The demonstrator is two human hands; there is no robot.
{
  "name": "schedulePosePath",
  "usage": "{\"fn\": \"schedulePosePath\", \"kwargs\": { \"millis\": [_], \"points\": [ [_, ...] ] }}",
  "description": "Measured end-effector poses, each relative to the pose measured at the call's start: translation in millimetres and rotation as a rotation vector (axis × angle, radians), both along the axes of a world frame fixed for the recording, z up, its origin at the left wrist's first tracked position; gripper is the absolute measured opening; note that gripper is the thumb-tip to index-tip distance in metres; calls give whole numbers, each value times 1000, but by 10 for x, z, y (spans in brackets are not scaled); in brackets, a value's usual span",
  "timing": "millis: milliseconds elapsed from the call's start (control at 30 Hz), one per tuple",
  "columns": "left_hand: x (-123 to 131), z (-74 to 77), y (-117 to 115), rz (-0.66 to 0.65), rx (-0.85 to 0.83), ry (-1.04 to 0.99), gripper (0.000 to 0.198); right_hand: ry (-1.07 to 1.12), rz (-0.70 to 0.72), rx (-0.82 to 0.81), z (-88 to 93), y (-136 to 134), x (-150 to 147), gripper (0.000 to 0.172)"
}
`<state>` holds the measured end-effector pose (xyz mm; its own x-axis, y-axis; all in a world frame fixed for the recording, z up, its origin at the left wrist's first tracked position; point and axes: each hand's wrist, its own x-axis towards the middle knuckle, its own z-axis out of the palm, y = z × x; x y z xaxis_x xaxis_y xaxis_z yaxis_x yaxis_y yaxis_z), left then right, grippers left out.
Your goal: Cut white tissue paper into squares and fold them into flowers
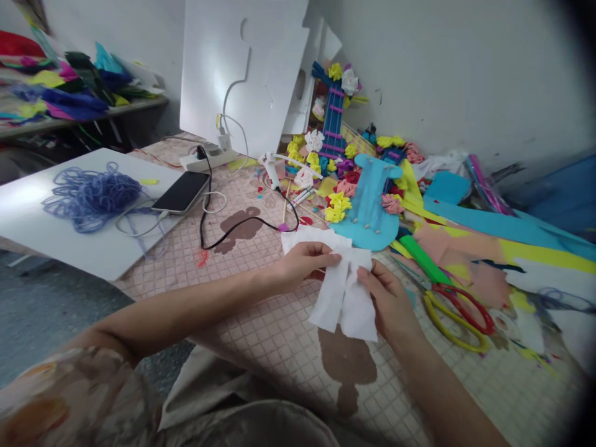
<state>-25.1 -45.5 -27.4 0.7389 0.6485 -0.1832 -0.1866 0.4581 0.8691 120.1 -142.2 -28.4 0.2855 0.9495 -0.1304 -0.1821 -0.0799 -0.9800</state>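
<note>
A white piece of paper [358,307] with a slit down its lower part hangs between my two hands above the table. My left hand [305,264] pinches its upper left side, thumb on top. At its right edge my right hand [386,298] also grips it between thumb and fingers. Behind my left hand lies more white paper [298,234], flat on the table. A blue paper shape [372,233] with yellow and pink paper flowers beside it lies just beyond my hands. Scissors [460,310] with red and yellow handles rest right of my right hand.
On the left, a white board [107,248] bears purple yarn [93,195] and a phone [180,191] on a cable. A white glue gun [269,171] trails a black cord across the patterned tablecloth [261,316]. Coloured paper strips [535,248] cover the right side. Foam boards [218,56] lean on the wall.
</note>
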Motion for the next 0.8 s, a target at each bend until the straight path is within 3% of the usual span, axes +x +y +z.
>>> {"fn": "schedulePosePath", "kwargs": {
  "millis": [133,333,400,467,567,733,800],
  "points": [
    [0,20,-20,-16,-1,59,36,19,7,-37,29,3,-22,26],
    [-73,72,-122,39,643,301,42,-131,19,36,-50,6,-46,27],
    [-90,63,-125,19,778,372,38,-159,25,35,-59,9,-37,25],
    [-88,41,-100,-24,806,384,38,-142,-6,29,-58,17,-11,23],
    [-67,3,-42,-61,721,342,38,-68,-46,48,-45,30,30,17],
    [-58,-20,-17,4,702,318,35,-56,141,13,-42,5,7,31],
    [-64,-13,-32,39,704,308,34,-122,151,-36,-66,-5,-11,35]
  ]
}}
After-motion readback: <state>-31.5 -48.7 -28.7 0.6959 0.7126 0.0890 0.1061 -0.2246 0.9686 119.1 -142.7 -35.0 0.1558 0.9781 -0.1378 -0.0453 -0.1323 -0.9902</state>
